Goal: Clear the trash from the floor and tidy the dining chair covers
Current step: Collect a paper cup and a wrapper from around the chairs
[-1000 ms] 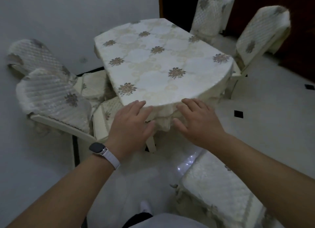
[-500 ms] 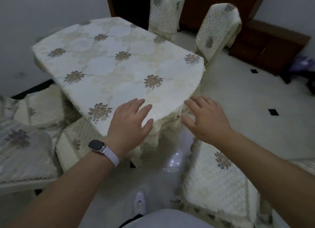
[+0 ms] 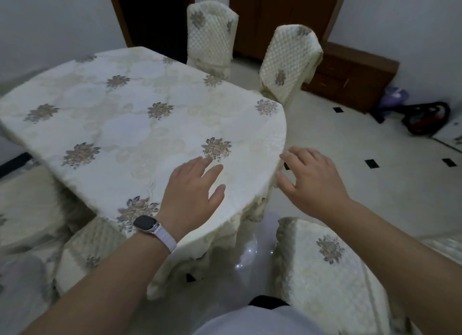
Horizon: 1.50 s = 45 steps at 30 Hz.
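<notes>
Cream quilted fabric covers nearly everything I can see from here. One container shows: a red and black bag (image 3: pixel 425 119) on the floor (image 3: pixel 350 184), well off to the right of my right hand (image 3: pixel 312 182) and beside a purple thing (image 3: pixel 392 97). What the bag holds I cannot tell.

I count four chair covers. Two stand upright beyond the fingertips: the far back cover (image 3: pixel 212 34) past the table's far side, and the near back cover (image 3: pixel 287 64) ahead of the right hand. The right seat cover (image 3: pixel 325 272) lies under the right forearm, and the left seat cover (image 3: pixel 92 247) lies under the left forearm, tucked against the table. Covered chairs further left are too blurred to count.

My left hand (image 3: pixel 192 192), with a watch (image 3: pixel 146 223) on its wrist, is spread flat over the flowered tablecloth (image 3: pixel 125 124) close to its rounded end. Whether the palm presses the cloth I cannot tell. The right hand is loose with its fingers apart, just off that rounded edge. Its fingertips are near the hem and it holds nothing.
</notes>
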Available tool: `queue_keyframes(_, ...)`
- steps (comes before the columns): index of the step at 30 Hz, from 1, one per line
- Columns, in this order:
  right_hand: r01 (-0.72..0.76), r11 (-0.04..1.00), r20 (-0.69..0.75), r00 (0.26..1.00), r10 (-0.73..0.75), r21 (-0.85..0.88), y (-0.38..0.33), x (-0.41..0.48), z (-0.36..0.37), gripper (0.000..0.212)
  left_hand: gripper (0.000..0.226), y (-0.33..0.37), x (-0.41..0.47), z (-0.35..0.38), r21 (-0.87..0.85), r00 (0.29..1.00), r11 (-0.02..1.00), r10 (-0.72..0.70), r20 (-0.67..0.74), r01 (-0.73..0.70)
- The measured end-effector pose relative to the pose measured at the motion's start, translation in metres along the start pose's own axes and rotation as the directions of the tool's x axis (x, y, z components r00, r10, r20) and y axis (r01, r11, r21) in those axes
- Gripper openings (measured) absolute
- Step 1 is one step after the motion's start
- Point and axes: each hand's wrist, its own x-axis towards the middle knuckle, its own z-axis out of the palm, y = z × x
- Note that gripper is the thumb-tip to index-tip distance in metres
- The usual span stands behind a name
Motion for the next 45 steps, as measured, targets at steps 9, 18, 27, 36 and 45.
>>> queue_keyframes(9,-0.026,0.997,0.041,0.999,0.023,0.071,0.059,0.072,0.044,0.060,0.046,-0.004,0.085,0.053,0.033,0.999,0.999,0.009,0.050,-0.011)
queue_keyframes(18,0.015,0.984,0.088,0.996,-0.032,0.178,0.161,0.200,0.085,0.060,0.047,0.021,0.226,0.112,0.098,0.991,0.994,-0.052,0.121,0.040)
queue_keyframes(27,0.090,0.970,0.084,0.990,-0.112,0.224,0.191,0.280,0.103,0.059,0.046,0.012,0.279,0.126,0.127,0.988,0.985,-0.128,0.087,0.116)
queue_keyframes(36,0.070,0.976,0.130,0.987,-0.098,0.206,0.195,0.303,0.117,0.057,0.047,-0.008,0.307,0.147,0.097,0.990,0.990,-0.109,0.090,0.100)
queue_keyframes(45,0.024,0.991,0.146,0.988,-0.043,0.131,0.238,0.326,0.111,0.057,0.046,0.002,0.364,0.178,-0.015,0.996,0.999,-0.049,0.072,0.050)
